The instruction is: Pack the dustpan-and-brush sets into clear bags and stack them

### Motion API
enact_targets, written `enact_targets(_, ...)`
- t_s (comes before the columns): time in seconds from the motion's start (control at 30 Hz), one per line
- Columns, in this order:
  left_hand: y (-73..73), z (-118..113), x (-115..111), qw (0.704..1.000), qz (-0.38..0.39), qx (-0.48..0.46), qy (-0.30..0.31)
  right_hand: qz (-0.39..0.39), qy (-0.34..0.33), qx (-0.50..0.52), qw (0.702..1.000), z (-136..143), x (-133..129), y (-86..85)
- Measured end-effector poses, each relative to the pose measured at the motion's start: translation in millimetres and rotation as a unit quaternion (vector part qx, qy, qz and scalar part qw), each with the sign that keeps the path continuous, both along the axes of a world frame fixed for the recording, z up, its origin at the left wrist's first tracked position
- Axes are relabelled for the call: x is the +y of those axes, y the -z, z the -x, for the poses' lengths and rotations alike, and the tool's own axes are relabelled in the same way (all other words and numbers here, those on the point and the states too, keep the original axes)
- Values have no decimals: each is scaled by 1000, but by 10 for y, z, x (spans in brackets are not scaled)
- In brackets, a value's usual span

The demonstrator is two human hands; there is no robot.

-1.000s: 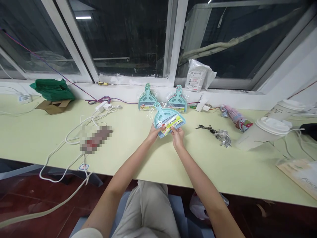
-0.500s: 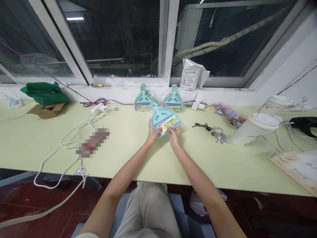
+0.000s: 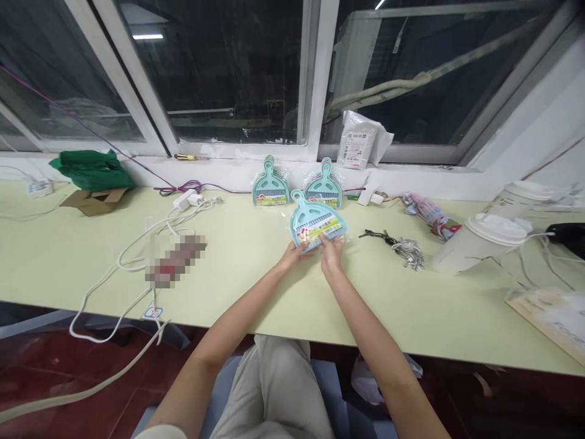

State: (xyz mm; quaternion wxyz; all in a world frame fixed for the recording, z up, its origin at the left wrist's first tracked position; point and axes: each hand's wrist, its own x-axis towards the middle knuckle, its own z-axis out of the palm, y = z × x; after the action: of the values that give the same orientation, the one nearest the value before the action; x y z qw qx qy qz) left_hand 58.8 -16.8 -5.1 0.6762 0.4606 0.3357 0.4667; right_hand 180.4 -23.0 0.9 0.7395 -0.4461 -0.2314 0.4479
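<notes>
A light blue dustpan set [image 3: 316, 221] in clear wrap, with a brush and a printed label on its front, is held tilted over the table in both hands. My left hand [image 3: 294, 255] grips its lower left edge. On its lower right edge my right hand [image 3: 331, 250] is closed, with the thumb on the front by the label. Behind it, two stacks of similar wrapped dustpans lean upright against the wall under the window: the left stack [image 3: 270, 185] and the right stack [image 3: 325, 185], the latter partly covered by the held set.
On the pale table [image 3: 247, 292], white cables and a blurred-out object [image 3: 176, 262] lie left. Keys [image 3: 409, 251], a folded umbrella [image 3: 427, 213] and paper cups [image 3: 484, 241] stand or lie right. A green bag [image 3: 91, 171] rests on cardboard at the back left.
The held dustpan set has turned a little and shifted slightly right with both hands. The whole view has also moved slightly.
</notes>
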Motion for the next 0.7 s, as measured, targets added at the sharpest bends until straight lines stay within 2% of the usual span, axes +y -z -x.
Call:
enact_targets(0.07, 45, -14, 22, 999, 19, 18, 44, 8, 1, -14, 1000, -52, 7, 18)
enact_targets(0.1, 56, -17, 46, 999, 19, 14, 38, 14, 0, -19, 1000, -67, 12, 32)
enact_targets(0.2, 53, 36, 148, 999, -16, -23, -28, 30, -23, -23, 999, -67, 37, 73)
enact_targets(0.3, 5, 214, 233, 998, -16, -6, -66, 47, -113, -56, 991, -78, 70, 63)
enact_targets(0.4, -78, 478, 285, 996, 22, 11, -88, 44, -213, -185, 958, -182, 55, -16)
enact_targets(0.47, -133, 650, 312, 994, 40, -4, -106, -13, -202, -357, 912, -273, 3, -80)
enact_targets(0.53, -163, 782, 337, 990, 58, -17, -126, -85, -143, -542, 824, -340, -58, -125)
enact_targets(0.6, -160, 858, 356, 988, 76, -17, -131, -121, -89, -664, 732, -368, -90, -132)
enact_targets(0.63, -147, 877, 362, 989, 83, -11, -125, -126, -72, -695, 704, -372, -88, -119)
enact_targets(0.67, -128, 884, 365, 990, 88, -3, -114, -130, -59, -709, 691, -374, -73, -97)
enact_targets(0.7, -107, 883, 366, 991, 91, 5, -98, -134, -51, -709, 690, -377, -49, -66)
